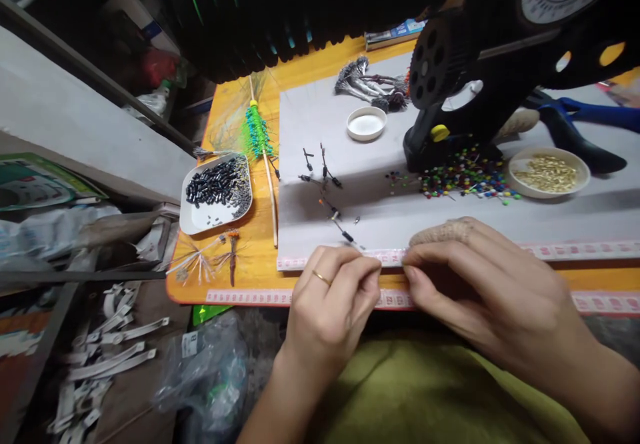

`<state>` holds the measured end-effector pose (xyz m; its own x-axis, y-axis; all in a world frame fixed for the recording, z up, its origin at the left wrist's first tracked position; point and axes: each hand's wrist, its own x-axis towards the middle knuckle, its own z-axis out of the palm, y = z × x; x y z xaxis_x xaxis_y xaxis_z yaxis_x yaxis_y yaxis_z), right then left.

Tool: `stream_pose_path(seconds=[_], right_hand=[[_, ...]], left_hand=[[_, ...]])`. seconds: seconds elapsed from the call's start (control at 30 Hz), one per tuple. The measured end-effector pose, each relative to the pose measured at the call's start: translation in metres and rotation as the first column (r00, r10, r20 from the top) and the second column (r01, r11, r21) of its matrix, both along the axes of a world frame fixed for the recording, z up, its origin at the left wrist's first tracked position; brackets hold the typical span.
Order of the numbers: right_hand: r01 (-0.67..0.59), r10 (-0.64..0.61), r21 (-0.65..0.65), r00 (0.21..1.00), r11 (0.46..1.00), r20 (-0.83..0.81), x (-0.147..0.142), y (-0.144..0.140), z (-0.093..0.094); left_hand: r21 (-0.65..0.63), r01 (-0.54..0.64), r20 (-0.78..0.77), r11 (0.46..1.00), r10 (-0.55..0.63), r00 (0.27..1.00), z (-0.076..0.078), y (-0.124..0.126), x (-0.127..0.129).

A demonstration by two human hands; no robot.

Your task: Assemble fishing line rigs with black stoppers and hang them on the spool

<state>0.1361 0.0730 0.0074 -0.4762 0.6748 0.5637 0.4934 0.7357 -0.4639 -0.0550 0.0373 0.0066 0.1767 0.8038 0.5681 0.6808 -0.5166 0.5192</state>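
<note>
My left hand (336, 297), with a gold ring, is closed in a pinch at the front edge of the grey-white board (310, 121). Across a small gap, my right hand (490, 284) also pinches, thumb against index finger; a tan wrap (443, 232) covers one finger. What lies between the fingertips is too small to make out. Just beyond my left hand, several small black pieces on thin wires (347, 236) are scattered on the board. A loose pile of coloured ball-headed pins (465, 176) lies past my right hand, beside a white dish (520, 191) of small gold pieces.
Left on the yellow table (220, 117) sits a white tray (200, 226) of black beads. A stick with green and blue bits (257, 131) stands near it. A black machine (445, 64) overhangs the board. Blue-handled pliers (575, 124) lie right. Measuring tapes (250, 296) line the front edge.
</note>
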Motion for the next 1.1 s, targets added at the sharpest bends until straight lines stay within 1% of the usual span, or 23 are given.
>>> stream_pose_path(seconds=[0.1, 0.17, 0.27, 0.4, 0.57, 0.67, 0.77, 0.97, 1.1], right_hand=[[0.029, -0.031, 0.026, 0.997, 0.999, 0.074, 0.006, 0.0, -0.005], [0.066, -0.069, 0.028, 0.992, 0.997, 0.104, 0.01, -0.001, -0.008], [0.111, -0.112, 0.014, 0.985, 0.994, 0.134, 0.015, -0.003, -0.012], [0.128, -0.125, -0.009, 0.983, 0.992, 0.136, 0.017, -0.005, -0.015], [0.156, -0.149, -0.04, 0.978, 0.987, 0.148, 0.016, -0.006, -0.017], [0.18, -0.172, -0.039, 0.972, 0.983, 0.158, 0.016, -0.006, -0.017], [0.191, -0.181, -0.048, 0.97, 0.98, 0.16, 0.016, -0.007, -0.017], [0.179, -0.164, -0.121, 0.979, 0.976, 0.124, 0.018, -0.007, -0.017], [0.187, -0.173, -0.125, 0.978, 0.974, 0.114, 0.02, -0.008, -0.015]], left_hand=[[-0.075, -0.06, -0.041, 0.995, 0.057, 0.998, 0.004, 0.006, 0.002], [-0.129, -0.081, -0.064, 0.988, 0.073, 0.995, 0.005, 0.008, 0.004], [-0.191, -0.081, -0.095, 0.978, 0.063, 0.993, 0.008, 0.01, 0.005], [-0.261, -0.09, -0.12, 0.961, 0.06, 0.991, 0.014, 0.012, 0.006], [-0.4, -0.06, -0.116, 0.914, 0.014, 0.993, 0.023, 0.017, 0.004], [-0.453, -0.03, -0.1, 0.891, -0.017, 0.995, 0.026, 0.02, 0.001], [-0.463, -0.017, -0.095, 0.886, -0.03, 0.995, 0.026, 0.022, -0.002], [-0.419, -0.016, -0.082, 0.908, -0.021, 0.996, 0.021, 0.021, -0.002], [-0.395, -0.016, -0.087, 0.919, -0.019, 0.996, 0.021, 0.021, -0.001]])
